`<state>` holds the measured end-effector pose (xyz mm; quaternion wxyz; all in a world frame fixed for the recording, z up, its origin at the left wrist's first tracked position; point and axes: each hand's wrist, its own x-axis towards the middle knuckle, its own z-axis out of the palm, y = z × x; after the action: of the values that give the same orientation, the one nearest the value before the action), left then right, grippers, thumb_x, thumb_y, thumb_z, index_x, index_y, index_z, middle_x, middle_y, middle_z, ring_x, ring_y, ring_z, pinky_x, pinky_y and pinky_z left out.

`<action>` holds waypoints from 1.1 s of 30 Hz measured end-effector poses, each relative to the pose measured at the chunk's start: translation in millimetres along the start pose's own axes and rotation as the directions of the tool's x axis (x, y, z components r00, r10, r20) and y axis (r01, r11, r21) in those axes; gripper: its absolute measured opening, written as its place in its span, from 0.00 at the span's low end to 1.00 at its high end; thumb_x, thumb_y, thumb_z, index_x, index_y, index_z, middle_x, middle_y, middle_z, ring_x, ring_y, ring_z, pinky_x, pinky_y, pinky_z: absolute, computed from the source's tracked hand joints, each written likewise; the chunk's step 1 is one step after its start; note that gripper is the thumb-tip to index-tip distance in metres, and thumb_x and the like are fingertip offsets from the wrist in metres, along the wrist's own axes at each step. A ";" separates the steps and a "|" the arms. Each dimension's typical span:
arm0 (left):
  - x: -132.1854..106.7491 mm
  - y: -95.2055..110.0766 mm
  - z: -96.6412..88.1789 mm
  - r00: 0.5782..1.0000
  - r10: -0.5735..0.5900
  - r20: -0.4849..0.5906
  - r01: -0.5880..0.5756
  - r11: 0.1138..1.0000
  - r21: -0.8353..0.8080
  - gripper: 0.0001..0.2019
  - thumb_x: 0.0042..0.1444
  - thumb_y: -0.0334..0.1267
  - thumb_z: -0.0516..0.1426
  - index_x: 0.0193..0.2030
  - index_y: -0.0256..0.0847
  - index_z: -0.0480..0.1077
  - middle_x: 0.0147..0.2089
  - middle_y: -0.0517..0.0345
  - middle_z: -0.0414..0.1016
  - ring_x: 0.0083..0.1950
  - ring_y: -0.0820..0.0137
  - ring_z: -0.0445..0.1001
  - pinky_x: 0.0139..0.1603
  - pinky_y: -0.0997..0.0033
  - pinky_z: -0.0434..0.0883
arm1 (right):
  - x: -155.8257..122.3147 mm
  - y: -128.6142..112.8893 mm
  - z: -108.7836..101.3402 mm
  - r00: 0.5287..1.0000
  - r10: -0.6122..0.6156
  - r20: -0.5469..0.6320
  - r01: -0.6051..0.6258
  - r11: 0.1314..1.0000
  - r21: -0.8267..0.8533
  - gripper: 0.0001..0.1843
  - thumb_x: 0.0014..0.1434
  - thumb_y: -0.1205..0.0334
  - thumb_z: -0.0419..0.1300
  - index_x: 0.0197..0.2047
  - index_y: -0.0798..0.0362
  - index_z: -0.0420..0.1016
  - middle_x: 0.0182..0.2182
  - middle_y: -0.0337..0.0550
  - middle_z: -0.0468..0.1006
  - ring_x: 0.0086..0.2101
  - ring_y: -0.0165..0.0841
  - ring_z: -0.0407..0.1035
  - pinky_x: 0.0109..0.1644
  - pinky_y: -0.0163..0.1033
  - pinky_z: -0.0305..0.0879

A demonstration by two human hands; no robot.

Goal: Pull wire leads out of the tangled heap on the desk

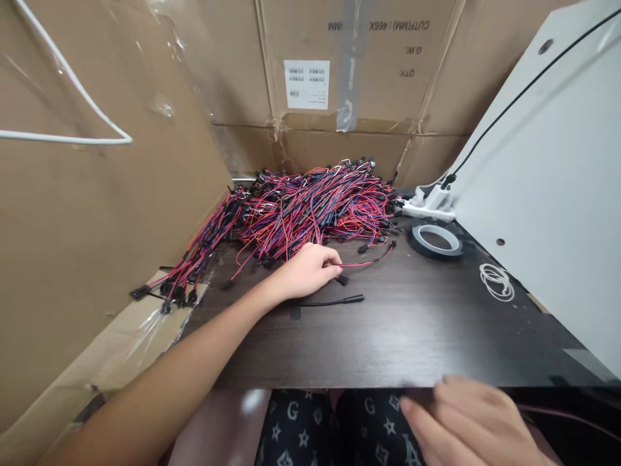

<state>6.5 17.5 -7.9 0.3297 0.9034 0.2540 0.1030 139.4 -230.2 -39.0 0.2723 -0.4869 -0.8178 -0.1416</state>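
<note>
My left hand [313, 270] rests low over the dark table, its fingers curled and closed on a thin red-and-black wire [366, 263] with small black connectors. The wire reaches right from the fingertips. Just in front of this hand lies a black cable [334, 301] with a cylindrical plug; its other end is hidden by the arm. Behind is a large heap of red, black and blue wires [310, 210] with black connectors. My right hand [473, 424] is at the table's front edge, above the lap, its fingers bent and smeared by motion. Whether it holds anything is unclear.
A roll of black tape [436, 241] lies at the right, near a white power strip [429, 206] and a coiled white cord [497, 283]. Cardboard walls [310, 149] stand behind and left, a white panel [538, 175] right. Wire ends spill onto a cardboard flap [140, 336].
</note>
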 end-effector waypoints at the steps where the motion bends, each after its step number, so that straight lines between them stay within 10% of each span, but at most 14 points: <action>1: -0.2 0.0 -0.1 1.000 0.008 -0.003 -0.008 1.000 0.003 0.08 0.55 0.33 0.56 0.31 0.35 0.76 0.21 0.62 0.70 0.25 0.74 0.66 0.31 0.74 0.62 | 17.5 10.7 2.2 0.999 0.031 0.010 -0.031 0.999 0.025 0.11 0.64 0.72 0.49 0.43 0.58 0.73 0.19 0.38 0.71 0.21 0.31 0.62 0.26 0.40 0.56; 10: -1.8 -6.4 -2.1 0.994 0.105 -0.005 -0.104 0.992 0.068 0.13 0.50 0.23 0.50 0.30 0.36 0.75 0.32 0.55 0.78 0.35 0.69 0.74 0.38 0.73 0.65 | 149.1 99.8 49.1 0.919 0.126 0.374 -0.208 0.960 0.186 0.08 0.51 0.76 0.56 0.23 0.57 0.68 0.27 0.41 0.70 0.30 0.30 0.64 0.34 0.34 0.57; 23: -6.3 -5.8 -7.8 0.998 0.055 -0.004 -0.054 0.992 0.115 0.11 0.49 0.24 0.51 0.30 0.36 0.75 0.29 0.55 0.77 0.30 0.70 0.72 0.33 0.72 0.65 | 136.1 107.4 62.2 0.875 0.025 0.483 -0.206 0.922 0.326 0.07 0.54 0.64 0.62 0.30 0.55 0.67 0.25 0.36 0.69 0.26 0.28 0.60 0.30 0.33 0.53; 28: -5.2 -1.0 -10.7 0.996 -0.093 -0.012 0.092 0.995 -0.042 0.10 0.48 0.22 0.51 0.27 0.34 0.73 0.24 0.58 0.74 0.25 0.74 0.70 0.27 0.75 0.65 | 132.6 106.4 57.2 0.834 -0.091 0.544 -0.127 0.928 0.351 0.17 0.49 0.52 0.68 0.36 0.53 0.71 0.39 0.42 0.71 0.39 0.36 0.67 0.40 0.38 0.61; 33: -7.3 0.5 -16.2 0.955 -0.234 0.185 0.289 0.880 -0.376 0.05 0.52 0.26 0.51 0.31 0.35 0.68 0.20 0.64 0.68 0.15 0.80 0.61 0.15 0.79 0.56 | 131.8 106.0 59.6 0.818 -0.091 0.568 -0.173 0.902 0.394 0.07 0.53 0.64 0.66 0.35 0.53 0.72 0.41 0.43 0.71 0.42 0.36 0.67 0.46 0.40 0.64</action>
<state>-5.2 22.1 4.7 0.5339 0.7793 0.3248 0.0464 163.9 -54.4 -14.1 0.1167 -0.4525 -0.8610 0.2008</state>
